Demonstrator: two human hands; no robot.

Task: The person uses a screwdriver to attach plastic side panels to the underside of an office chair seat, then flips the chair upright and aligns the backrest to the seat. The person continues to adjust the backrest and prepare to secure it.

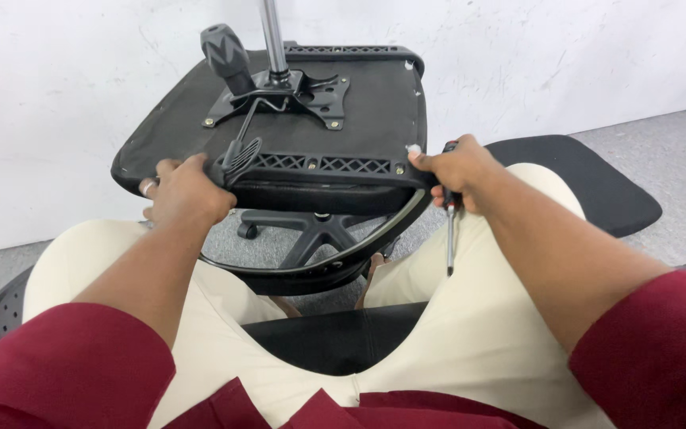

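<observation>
L. hand (188, 193) is closed on the near-left edge of the upturned office-chair seat (375, 99), next to the lever paddle (241, 155). The seat is held tilted over the lap, underside up — mounting plate (283, 99) and gas-lift rod (274, 36) at centre. R. hand (458, 171) grips the near-right corner and a screwdriver (449, 238), shaft pointing down. No containers in view.

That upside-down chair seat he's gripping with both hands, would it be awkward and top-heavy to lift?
Probably awkward: the chair seat is broad, and both the left hand and right hand grip its near edge. The metal mechanism plate and gas cylinder on top likely add weight, so it may tip. It looks stiff, not floppy. The right hand also holds a screwdriver, likely weakening that grip.
</observation>
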